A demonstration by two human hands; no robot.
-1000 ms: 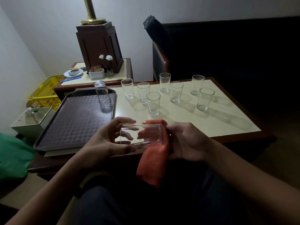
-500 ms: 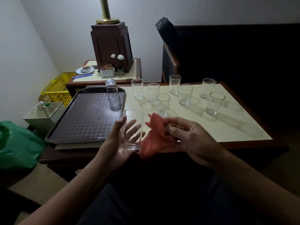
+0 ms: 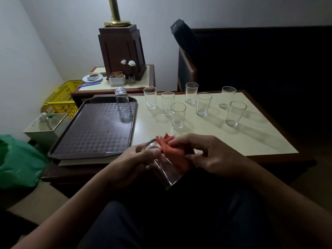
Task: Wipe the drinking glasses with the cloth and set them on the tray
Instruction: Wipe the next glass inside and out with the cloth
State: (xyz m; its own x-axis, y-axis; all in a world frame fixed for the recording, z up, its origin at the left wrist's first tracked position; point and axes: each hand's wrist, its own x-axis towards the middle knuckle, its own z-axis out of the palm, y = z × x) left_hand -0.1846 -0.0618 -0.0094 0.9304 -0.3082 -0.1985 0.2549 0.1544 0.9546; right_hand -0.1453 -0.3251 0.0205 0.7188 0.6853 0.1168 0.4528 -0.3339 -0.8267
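My left hand (image 3: pixel 133 159) grips a clear drinking glass (image 3: pixel 166 172) near its rim, tilted with the mouth up-left, over my lap at the table's front edge. My right hand (image 3: pixel 209 155) pinches an orange cloth (image 3: pixel 173 152) that is stuffed into the glass's mouth. One glass (image 3: pixel 124 105) stands upside down at the far right corner of the dark brown tray (image 3: pixel 93 135). Several upright glasses stand on the cream tabletop, the nearest one (image 3: pixel 177 115) just behind my hands.
A side table (image 3: pixel 143 76) behind holds a wooden lamp base (image 3: pixel 122 51), a small dish and a white box. A yellow basket (image 3: pixel 62 97), a grey bin (image 3: pixel 45 126) and a green bag (image 3: pixel 16 159) sit left. A dark chair (image 3: pixel 186 69) stands behind the table.
The glass has turned from lying sideways between both hands to mouth up-left in my left hand. My right hand has pushed the cloth into its mouth. The view has shifted.
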